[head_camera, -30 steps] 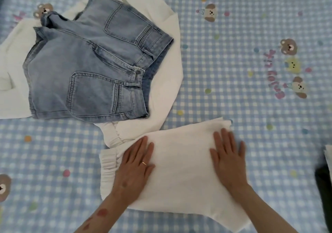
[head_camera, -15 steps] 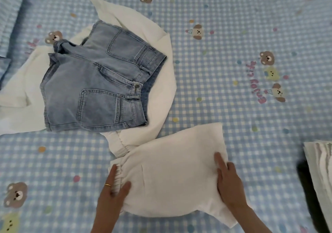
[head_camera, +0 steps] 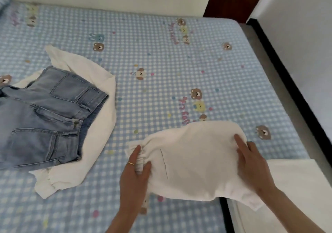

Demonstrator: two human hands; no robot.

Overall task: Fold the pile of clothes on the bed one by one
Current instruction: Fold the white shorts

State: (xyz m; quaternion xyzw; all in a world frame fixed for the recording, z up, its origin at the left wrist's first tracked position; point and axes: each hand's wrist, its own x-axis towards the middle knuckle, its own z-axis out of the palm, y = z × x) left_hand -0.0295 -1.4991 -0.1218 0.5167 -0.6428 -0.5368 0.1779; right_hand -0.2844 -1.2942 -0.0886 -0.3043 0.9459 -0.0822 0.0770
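A folded white garment [head_camera: 194,159] hangs just above the bed, held at both ends. My left hand [head_camera: 135,173] grips its gathered elastic end, thumb on top. My right hand [head_camera: 251,162] holds the opposite end, with the fingers over the cloth and the thumb underneath. To the left lie blue denim shorts [head_camera: 48,117] on top of another white garment [head_camera: 97,130], both flat on the bed.
The bed [head_camera: 161,62] has a blue checked sheet with bear prints. A white folded stack [head_camera: 294,178] sits at the lower right by the bed's edge. A dark bed frame [head_camera: 280,74] and a white wall run along the right side.
Both hands went from pressing flat on the white garment to gripping its ends. The garment has been carried to the right, toward the white stack, and the view has tilted up.
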